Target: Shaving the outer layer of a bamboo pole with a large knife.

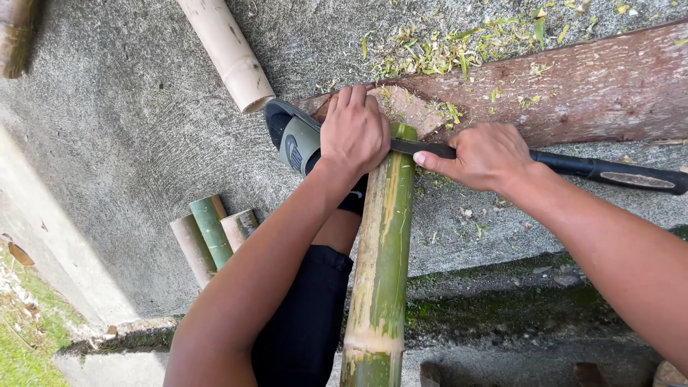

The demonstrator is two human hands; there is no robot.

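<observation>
A long green and yellow bamboo pole (382, 251) runs from the bottom of the view up to a reddish wooden log (595, 86), where its top end rests. A large knife (430, 149) with a black handle (609, 170) lies across that top end. My right hand (487, 158) grips the knife where blade meets handle. My left hand (355, 132) is curled palm-down over the blade's far end, just left of the bamboo, hiding the tip. My foot in a grey-green sandal (295, 140) sits under the left hand.
Green bamboo shavings (444, 46) litter the concrete and the log. A pale bamboo tube (228, 50) lies at the top. Three short bamboo pieces (210, 233) lie at the left. Grass (25, 344) borders the concrete edge at the lower left.
</observation>
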